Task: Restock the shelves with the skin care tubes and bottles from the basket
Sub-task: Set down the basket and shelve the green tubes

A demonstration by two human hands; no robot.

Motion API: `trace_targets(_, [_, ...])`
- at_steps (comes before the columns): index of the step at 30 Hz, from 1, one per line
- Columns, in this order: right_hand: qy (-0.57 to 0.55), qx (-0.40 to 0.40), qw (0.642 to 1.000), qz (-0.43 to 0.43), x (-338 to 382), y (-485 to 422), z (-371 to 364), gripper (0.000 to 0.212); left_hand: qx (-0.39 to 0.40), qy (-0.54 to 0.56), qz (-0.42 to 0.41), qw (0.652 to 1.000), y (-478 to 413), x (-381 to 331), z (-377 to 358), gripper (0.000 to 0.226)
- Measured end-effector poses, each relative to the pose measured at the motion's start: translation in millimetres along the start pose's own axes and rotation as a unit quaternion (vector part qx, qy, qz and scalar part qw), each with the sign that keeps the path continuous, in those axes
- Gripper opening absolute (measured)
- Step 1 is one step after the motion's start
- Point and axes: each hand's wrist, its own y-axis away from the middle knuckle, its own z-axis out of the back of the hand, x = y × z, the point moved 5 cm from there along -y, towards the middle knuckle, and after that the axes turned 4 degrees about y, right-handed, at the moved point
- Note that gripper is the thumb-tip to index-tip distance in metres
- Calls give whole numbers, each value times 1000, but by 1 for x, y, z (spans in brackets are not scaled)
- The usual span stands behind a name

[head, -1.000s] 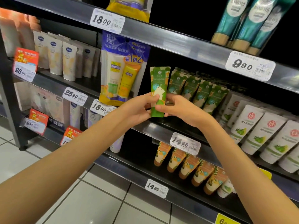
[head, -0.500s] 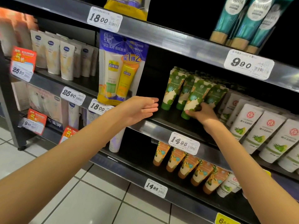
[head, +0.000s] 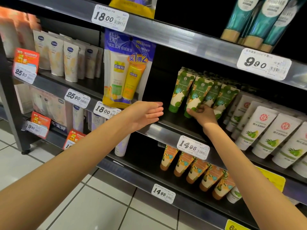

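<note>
Still, right hand (head: 203, 115) grips green tube (head: 197, 96) — left hand (head: 146, 113) open.

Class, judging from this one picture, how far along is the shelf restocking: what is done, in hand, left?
Done: green tubes already stand in a row on the middle shelf. In hand: the right hand grips another green tube at its base, seating it there; the left hand is open. Left: unknown, as the basket is out of view.

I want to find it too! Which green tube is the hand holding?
The right hand grips the second green tube from the left, at its cap end. The leftmost green tube stands untouched beside it.
</note>
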Motion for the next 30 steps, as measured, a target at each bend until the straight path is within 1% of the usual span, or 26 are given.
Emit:
trace_targets(2, [8,-1,1000,-22,-1,0,0,64,-1,20,-1,1000,0,0,0,39])
trace_targets(4, [26,-51,998,-33,4,2,6,59,-6,20,-6,1000,1,0,1,39])
trace_targets(6, [26,-113,993,-20,18,14,13,32,-7,3,-14,1000,2,1,3,40])
trace_targets(7, [21,-128,992,-2,27,23,13,21,-5,-8,-18,1000,5,1,6,40])
trace_targets(9, [1,-122,990,67,50,42,7,7,-2,-34,-21,999,13,0,14,40])
trace_targets(10, [-8,-100,988,119,63,55,1,3,-4,-50,-23,998,19,-2,20,38])
trace_targets(11, [-7,-70,982,178,78,69,-8,5,-14,-67,-28,997,26,-5,28,36])
trace_targets(13, [15,14,959,281,105,97,-34,8,-60,-113,-49,991,45,-15,49,27])
trace_targets(15, [31,110,928,354,127,126,-65,9,-110,-169,-72,977,72,-24,71,20])
trace_targets(16, [30,153,914,375,136,141,-81,10,-128,-188,-78,971,91,-27,83,18])
trace_targets(19, [-1,279,876,394,157,190,-131,11,-177,-196,-96,960,167,-24,130,19])
trace_targets(20, [-16,325,861,391,161,207,-148,12,-204,-191,-102,955,198,-20,149,20])
trace_targets(22, [-30,412,824,388,166,246,-181,12,-284,-197,-98,933,267,-4,190,20])
trace_targets(24, [-14,473,781,408,167,287,-212,14,-389,-176,-65,902,340,23,229,20])
trace_targets(26, [-9,525,742,415,166,324,-238,14,-480,-158,-11,863,408,56,262,22])
trace_targets(28, [-11,569,709,417,165,356,-258,12,-533,-157,49,830,466,90,287,22])
trace_targets(30, [-11,602,685,411,163,384,-276,11,-569,-128,91,808,511,118,302,21])
